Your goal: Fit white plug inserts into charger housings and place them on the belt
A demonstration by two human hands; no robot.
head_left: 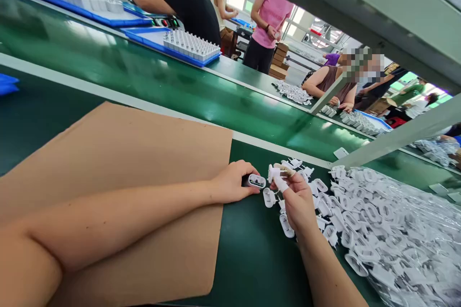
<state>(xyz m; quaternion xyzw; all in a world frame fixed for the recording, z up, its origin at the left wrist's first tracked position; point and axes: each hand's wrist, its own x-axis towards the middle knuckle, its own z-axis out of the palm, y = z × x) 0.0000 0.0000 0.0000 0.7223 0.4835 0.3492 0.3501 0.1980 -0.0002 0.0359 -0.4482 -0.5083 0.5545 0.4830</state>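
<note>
My left hand (236, 181) is closed around a white oval charger housing (257, 181), its open end turned right and showing dark parts inside. Just to the right, my right hand (297, 196) pinches a white plug cover with metal pins (274, 173) between thumb and fingers. Pale coverings wrap the thumb and a fingertip of that hand. A small gap separates the two pieces. Beneath and beside my right hand lie several loose plug covers (287, 225) on the green table.
A cardboard sheet (151, 153) lies under my left forearm. At right, a clear plastic bag (406, 230) spills many plug covers. Beyond the green conveyor belt (144, 72), a blue tray (192, 48) holds white units. A metal post (396, 141) slants at right; co-workers are across the line.
</note>
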